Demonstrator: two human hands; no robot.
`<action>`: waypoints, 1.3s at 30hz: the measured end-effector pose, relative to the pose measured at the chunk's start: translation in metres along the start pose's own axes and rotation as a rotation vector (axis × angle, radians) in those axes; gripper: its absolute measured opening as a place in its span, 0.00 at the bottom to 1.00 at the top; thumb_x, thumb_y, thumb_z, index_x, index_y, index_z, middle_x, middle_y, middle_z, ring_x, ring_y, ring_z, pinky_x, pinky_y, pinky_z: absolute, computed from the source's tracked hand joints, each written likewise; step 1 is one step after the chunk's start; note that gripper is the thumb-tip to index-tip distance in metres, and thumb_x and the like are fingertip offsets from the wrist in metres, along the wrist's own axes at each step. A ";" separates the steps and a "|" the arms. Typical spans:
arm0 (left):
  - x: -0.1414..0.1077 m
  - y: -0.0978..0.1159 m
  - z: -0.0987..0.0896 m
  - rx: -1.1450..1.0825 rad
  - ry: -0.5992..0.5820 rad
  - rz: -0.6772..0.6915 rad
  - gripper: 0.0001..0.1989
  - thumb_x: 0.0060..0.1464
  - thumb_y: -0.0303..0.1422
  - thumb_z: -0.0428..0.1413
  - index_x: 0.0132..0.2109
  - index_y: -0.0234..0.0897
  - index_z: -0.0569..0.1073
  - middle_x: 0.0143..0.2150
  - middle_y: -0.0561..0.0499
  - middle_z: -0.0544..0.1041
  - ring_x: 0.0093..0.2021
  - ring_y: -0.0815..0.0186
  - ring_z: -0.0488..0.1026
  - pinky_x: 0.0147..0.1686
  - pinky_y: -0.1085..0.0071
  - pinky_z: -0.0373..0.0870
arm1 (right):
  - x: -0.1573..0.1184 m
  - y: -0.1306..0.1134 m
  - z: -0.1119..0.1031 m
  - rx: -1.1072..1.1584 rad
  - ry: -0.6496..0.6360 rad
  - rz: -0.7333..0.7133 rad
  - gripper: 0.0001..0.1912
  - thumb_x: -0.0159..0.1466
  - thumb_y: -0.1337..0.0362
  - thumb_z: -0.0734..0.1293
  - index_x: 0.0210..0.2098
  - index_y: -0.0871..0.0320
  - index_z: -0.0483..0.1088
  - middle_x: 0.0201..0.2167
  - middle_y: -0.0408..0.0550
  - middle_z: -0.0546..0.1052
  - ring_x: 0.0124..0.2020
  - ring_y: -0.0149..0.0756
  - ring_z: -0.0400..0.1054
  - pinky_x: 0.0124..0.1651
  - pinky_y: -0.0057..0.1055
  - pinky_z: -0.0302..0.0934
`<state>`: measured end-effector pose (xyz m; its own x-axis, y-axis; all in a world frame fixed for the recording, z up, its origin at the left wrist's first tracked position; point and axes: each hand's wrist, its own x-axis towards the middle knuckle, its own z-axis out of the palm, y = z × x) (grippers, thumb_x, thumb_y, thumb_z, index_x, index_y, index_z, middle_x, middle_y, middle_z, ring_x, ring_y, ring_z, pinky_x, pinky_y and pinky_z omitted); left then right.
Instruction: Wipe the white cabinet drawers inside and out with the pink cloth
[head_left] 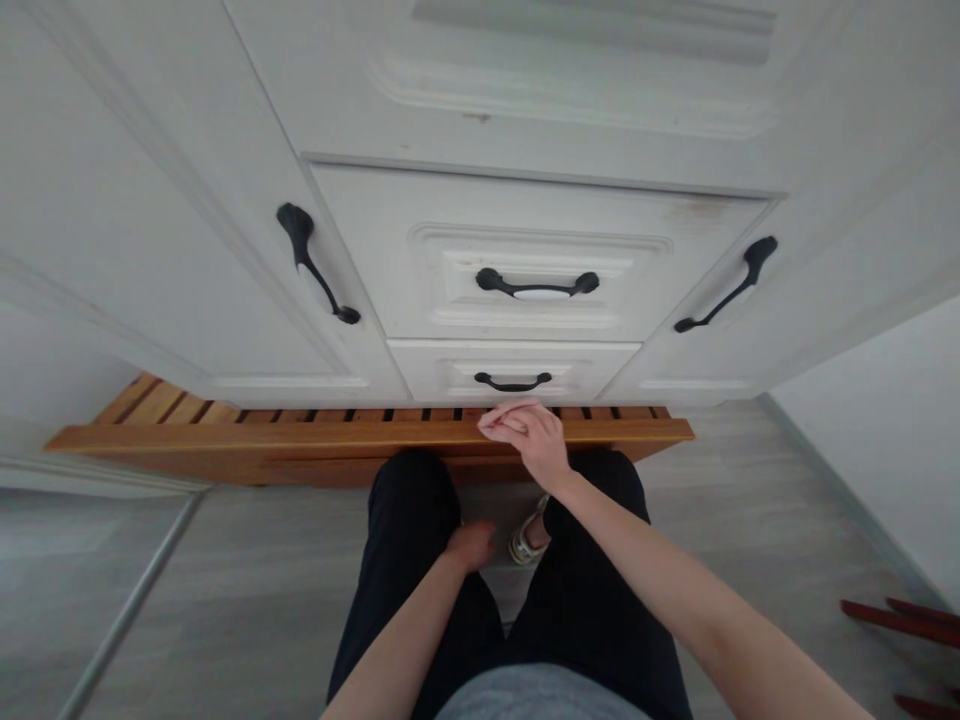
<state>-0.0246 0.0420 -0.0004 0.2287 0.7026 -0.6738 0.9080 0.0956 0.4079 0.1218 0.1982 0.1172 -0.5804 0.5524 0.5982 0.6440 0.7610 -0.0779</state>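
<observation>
The right hand reaches out at twelve o'clock, fingers loosely curled and holding nothing, just below the bottom white drawer's black curved metal handle, over the slatted wooden bench. The left hand rests fisted on the thigh, seemingly for balance.

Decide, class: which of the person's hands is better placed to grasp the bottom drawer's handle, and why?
Probably the right hand: it reaches forward over the wooden rack, just below the bottom drawer handle. The left hand rests back on the leg, farther away.

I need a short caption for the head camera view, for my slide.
Right hand reaching toward the lowest drawer handle of a white cabinet, above a wooden slatted rack.
</observation>
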 end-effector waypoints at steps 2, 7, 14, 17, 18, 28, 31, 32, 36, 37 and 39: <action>0.000 -0.001 0.001 0.001 -0.005 0.018 0.17 0.66 0.41 0.57 0.56 0.37 0.73 0.58 0.44 0.75 0.57 0.57 0.74 0.57 0.50 0.72 | 0.033 -0.035 0.019 0.018 0.033 -0.110 0.16 0.73 0.62 0.63 0.55 0.37 0.75 0.52 0.41 0.78 0.55 0.39 0.65 0.60 0.41 0.52; -0.003 -0.005 0.000 0.023 0.006 0.041 0.16 0.66 0.41 0.57 0.56 0.37 0.74 0.57 0.45 0.75 0.56 0.57 0.74 0.57 0.51 0.72 | 0.105 -0.081 0.067 -0.012 -0.199 -0.362 0.19 0.76 0.65 0.55 0.59 0.46 0.70 0.58 0.42 0.75 0.60 0.36 0.62 0.60 0.40 0.54; -0.004 -0.006 -0.002 0.017 0.034 0.038 0.17 0.67 0.41 0.56 0.57 0.37 0.72 0.58 0.44 0.75 0.57 0.57 0.73 0.58 0.51 0.70 | 0.078 -0.021 0.054 -0.078 -0.358 -0.375 0.12 0.73 0.66 0.60 0.48 0.52 0.76 0.57 0.41 0.76 0.61 0.37 0.62 0.59 0.36 0.55; -0.002 -0.007 0.000 0.008 0.019 0.030 0.17 0.67 0.41 0.56 0.56 0.37 0.73 0.57 0.45 0.75 0.56 0.57 0.73 0.58 0.51 0.70 | 0.039 0.039 0.018 -0.110 -0.387 -0.284 0.12 0.73 0.66 0.62 0.46 0.51 0.77 0.57 0.41 0.77 0.58 0.39 0.65 0.56 0.39 0.56; -0.002 -0.006 0.001 0.008 0.012 0.028 0.17 0.66 0.42 0.56 0.55 0.37 0.73 0.57 0.45 0.75 0.56 0.57 0.74 0.58 0.51 0.71 | 0.027 0.060 0.005 -0.118 -0.395 -0.251 0.12 0.72 0.66 0.62 0.46 0.50 0.77 0.57 0.41 0.77 0.57 0.40 0.65 0.57 0.40 0.55; 0.001 -0.003 0.003 0.045 0.003 0.011 0.15 0.65 0.39 0.58 0.55 0.36 0.74 0.56 0.45 0.76 0.55 0.58 0.75 0.57 0.51 0.72 | -0.044 0.129 -0.088 -0.173 -0.147 0.361 0.19 0.65 0.74 0.61 0.46 0.53 0.80 0.53 0.55 0.78 0.55 0.49 0.64 0.55 0.47 0.57; -0.003 0.002 -0.002 0.031 0.062 0.008 0.13 0.64 0.32 0.58 0.54 0.35 0.75 0.59 0.43 0.75 0.58 0.57 0.74 0.59 0.53 0.71 | -0.064 0.095 -0.088 0.181 0.125 0.712 0.20 0.61 0.71 0.61 0.45 0.55 0.81 0.53 0.55 0.77 0.55 0.48 0.66 0.58 0.47 0.59; -0.005 0.004 -0.005 0.025 0.096 0.012 0.13 0.63 0.28 0.57 0.54 0.35 0.75 0.62 0.42 0.73 0.60 0.57 0.73 0.61 0.55 0.69 | -0.071 0.081 -0.085 0.365 0.197 0.834 0.18 0.60 0.68 0.63 0.44 0.55 0.81 0.52 0.54 0.77 0.54 0.48 0.67 0.58 0.47 0.60; -0.013 0.015 -0.020 0.006 0.288 0.047 0.26 0.58 0.19 0.49 0.60 0.38 0.72 0.77 0.43 0.52 0.73 0.60 0.57 0.69 0.65 0.57 | -0.086 0.028 -0.078 0.960 0.350 1.338 0.20 0.56 0.58 0.70 0.47 0.57 0.77 0.43 0.50 0.80 0.42 0.43 0.73 0.47 0.39 0.67; -0.016 0.017 -0.024 0.002 0.334 0.056 0.27 0.58 0.19 0.48 0.62 0.40 0.71 0.78 0.45 0.48 0.75 0.61 0.53 0.70 0.66 0.54 | -0.081 0.019 -0.080 0.969 0.376 1.385 0.21 0.56 0.57 0.71 0.48 0.57 0.76 0.43 0.50 0.80 0.41 0.43 0.73 0.46 0.38 0.67; -0.021 0.018 -0.028 -0.008 0.405 0.063 0.28 0.59 0.20 0.46 0.64 0.41 0.69 0.79 0.49 0.43 0.76 0.64 0.47 0.72 0.67 0.49 | -0.060 0.004 -0.088 0.810 0.427 1.289 0.21 0.58 0.58 0.70 0.50 0.57 0.76 0.47 0.51 0.78 0.46 0.44 0.72 0.52 0.40 0.66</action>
<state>-0.0226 0.0487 0.0387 0.1260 0.9280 -0.3506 0.8935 0.0474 0.4466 0.2028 0.1386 0.1509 0.3915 0.9192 -0.0431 0.0662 -0.0748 -0.9950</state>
